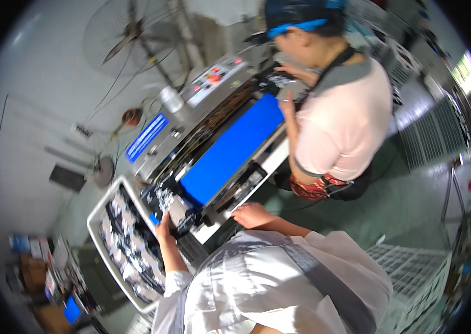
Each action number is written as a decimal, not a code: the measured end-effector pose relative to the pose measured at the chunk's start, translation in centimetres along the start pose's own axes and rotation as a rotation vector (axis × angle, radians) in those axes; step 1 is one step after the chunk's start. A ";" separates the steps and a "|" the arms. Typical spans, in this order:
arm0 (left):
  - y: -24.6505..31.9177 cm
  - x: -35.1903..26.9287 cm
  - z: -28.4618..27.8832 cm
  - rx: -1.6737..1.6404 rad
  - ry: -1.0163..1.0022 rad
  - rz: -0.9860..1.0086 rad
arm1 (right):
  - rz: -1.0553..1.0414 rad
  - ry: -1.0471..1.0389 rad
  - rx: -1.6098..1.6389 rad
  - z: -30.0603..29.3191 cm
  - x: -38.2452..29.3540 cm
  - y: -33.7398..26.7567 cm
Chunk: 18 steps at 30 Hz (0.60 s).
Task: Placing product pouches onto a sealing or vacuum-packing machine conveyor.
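Note:
My left hand (163, 228) holds a black, silver and beige plastic packet (177, 211) at the near left end of a machine's blue conveyor belt (231, 152). The packet's far side is blurred against other dark packaging. My right hand (252, 215) rests with curled fingers on the white front edge (214, 225) of the machine; whether it grips anything is hidden. Left of the belt, a white plastic crate (93, 225) holds several similar packets (129, 250).
A co-worker (339, 121) stands at the belt's far end, hands on another packet (292, 92). The control panel (214, 79) and a white bottle (171, 99) are behind the belt. A pedestal fan (131, 31) stands by the wall. White crates (415, 267) sit at right.

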<state>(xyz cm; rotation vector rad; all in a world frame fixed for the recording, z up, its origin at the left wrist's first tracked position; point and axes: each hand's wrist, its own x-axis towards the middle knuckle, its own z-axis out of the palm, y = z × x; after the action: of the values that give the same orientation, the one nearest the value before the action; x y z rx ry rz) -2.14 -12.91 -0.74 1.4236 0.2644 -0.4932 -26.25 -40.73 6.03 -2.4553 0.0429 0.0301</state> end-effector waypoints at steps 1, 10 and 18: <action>0.7 -0.4 0.5 -0.033 0.018 -0.046 | 0.018 -0.015 -0.014 0.1 0.1 0.2; 5.1 -3.4 0.9 0.237 0.274 -0.055 | -0.037 0.109 0.084 0.6 -0.2 -0.4; 5.3 -3.7 -2.9 0.391 0.308 -0.065 | -0.064 -0.052 0.052 1.6 1.1 -3.2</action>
<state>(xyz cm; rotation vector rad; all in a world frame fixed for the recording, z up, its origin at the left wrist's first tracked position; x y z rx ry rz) -2.50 -9.09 5.16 1.8799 0.4821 -0.3894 -25.00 -37.31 6.78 -2.4009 -0.0565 0.0637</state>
